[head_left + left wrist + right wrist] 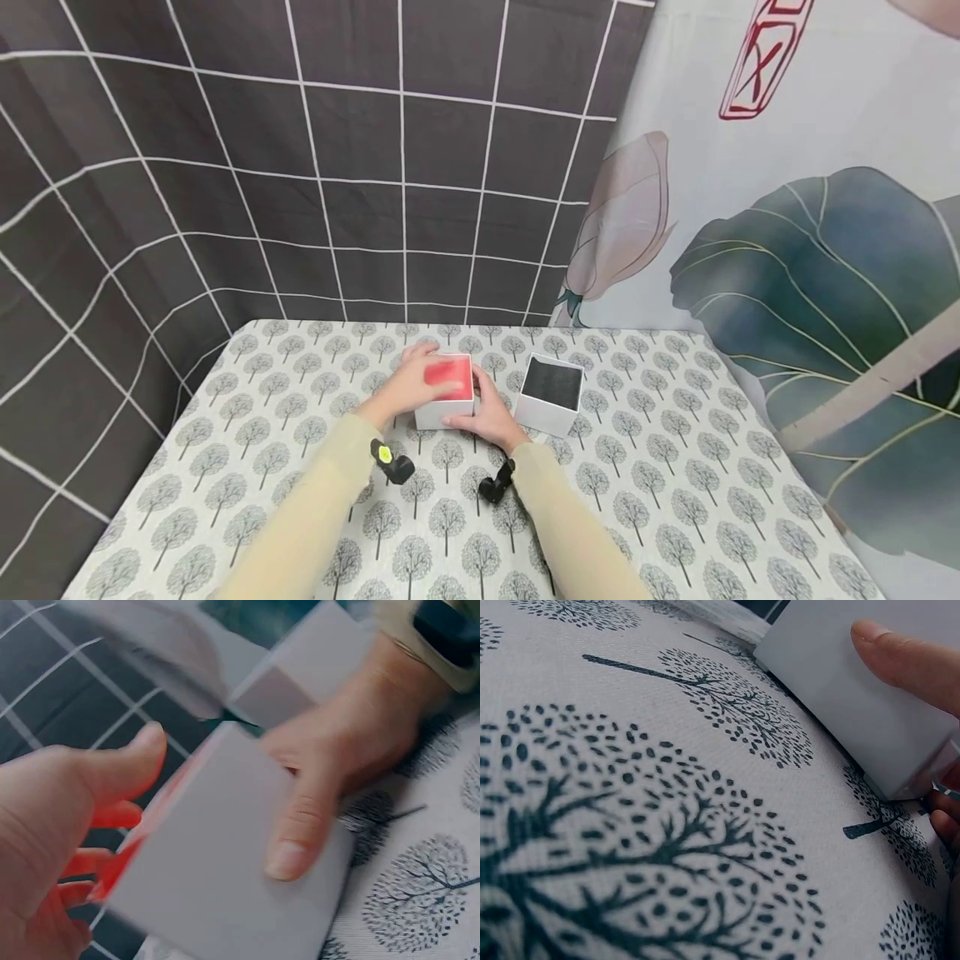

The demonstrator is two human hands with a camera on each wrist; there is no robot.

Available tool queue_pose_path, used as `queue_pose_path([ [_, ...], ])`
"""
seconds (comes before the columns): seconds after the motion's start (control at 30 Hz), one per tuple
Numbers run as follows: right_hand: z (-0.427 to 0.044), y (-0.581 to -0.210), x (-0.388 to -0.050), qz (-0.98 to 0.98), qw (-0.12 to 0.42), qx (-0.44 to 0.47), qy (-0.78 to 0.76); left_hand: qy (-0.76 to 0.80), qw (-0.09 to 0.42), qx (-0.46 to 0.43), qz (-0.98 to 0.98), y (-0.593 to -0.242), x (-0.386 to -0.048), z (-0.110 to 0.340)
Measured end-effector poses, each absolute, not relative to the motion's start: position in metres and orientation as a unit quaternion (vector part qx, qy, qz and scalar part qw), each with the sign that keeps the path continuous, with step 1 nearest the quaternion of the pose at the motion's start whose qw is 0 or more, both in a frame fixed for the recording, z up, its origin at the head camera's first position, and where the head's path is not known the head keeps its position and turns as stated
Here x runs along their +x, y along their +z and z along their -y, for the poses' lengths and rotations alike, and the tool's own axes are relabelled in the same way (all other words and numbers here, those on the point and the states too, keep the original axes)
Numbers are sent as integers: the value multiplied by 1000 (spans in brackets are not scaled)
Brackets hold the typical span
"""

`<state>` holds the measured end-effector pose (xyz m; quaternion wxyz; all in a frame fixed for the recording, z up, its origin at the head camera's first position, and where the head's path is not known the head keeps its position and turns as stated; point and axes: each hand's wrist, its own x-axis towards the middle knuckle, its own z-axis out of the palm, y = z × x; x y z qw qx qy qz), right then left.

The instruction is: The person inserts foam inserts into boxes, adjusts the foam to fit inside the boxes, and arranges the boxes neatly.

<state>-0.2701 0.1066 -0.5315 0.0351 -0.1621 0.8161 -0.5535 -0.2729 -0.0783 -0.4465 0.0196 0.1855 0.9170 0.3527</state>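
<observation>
A white square box (431,417) with a red top surface or lining (460,377) stands at the middle of the table. My right hand (491,415) grips it from the right, its thumb lying along the white front wall (225,862). Over the left side is my left hand (405,385), fingers spread loosely. In the left wrist view its thumb (135,754) stays apart from the box, while some fingertips reach the red edge; whether they press on it I cannot tell. The right wrist view catches the right thumb (907,664) against the box wall.
A second white box (543,417) with a black top or lining (553,383) stands just right of the right hand. The tablecloth (277,475) has a tree print. A dark gridded curtain (360,217) hangs behind, and a flower-print curtain (690,167) at the right.
</observation>
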Motion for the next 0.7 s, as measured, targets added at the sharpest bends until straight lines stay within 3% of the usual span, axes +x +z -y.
queue_pose_path([
  [0.17,-105,-521,-264,-805,37,-166,-568,380,0,181,-907,-445,-270,96],
  [0.43,-105,-500,-253,-804,45,-172,-567,370,26,161,-915,-442,-263,110],
  [0.7,-105,-531,-270,-808,36,-159,-567,364,46,147,-919,-444,-264,109],
])
